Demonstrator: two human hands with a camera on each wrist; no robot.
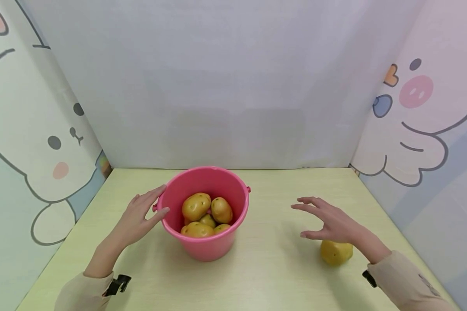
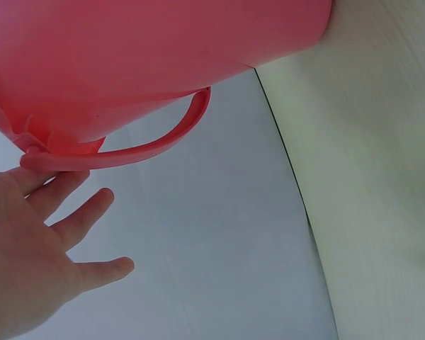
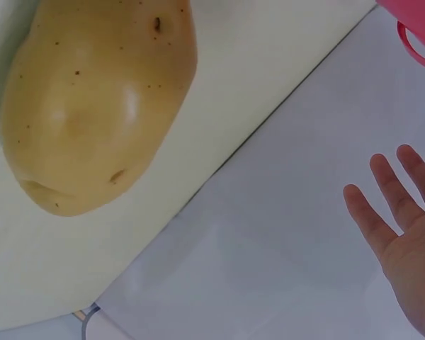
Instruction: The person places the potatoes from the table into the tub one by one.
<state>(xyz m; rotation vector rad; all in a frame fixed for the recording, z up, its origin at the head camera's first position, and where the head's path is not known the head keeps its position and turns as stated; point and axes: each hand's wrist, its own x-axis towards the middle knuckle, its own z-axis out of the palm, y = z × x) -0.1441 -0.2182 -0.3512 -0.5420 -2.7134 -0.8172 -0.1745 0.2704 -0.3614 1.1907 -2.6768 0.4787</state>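
A pink bucket (image 1: 206, 250) stands on the table, with several yellow potatoes (image 1: 196, 206) inside it. My left hand (image 1: 138, 220) is at the bucket's left rim, its index fingertip right at the edge and its thumb overlapping the rim. In the left wrist view, its other fingers (image 2: 85, 216) are spread beside the bucket's handle (image 2: 149, 150). My right hand (image 1: 331, 220) hovers to the right of the bucket with fingers spread and nothing held. Beneath its wrist, one loose potato (image 1: 336, 253) lies on the table, partly hidden by the hand; the right wrist view shows this potato (image 3: 99, 106) up close.
The pale wooden table (image 1: 272, 276) ends at a plain grey back wall (image 1: 233, 86). Side panels with a cartoon rabbit (image 1: 35, 142) and a cartoon pig (image 1: 420, 121) flank it. Dark bands (image 1: 117, 285) sit at both wrists.
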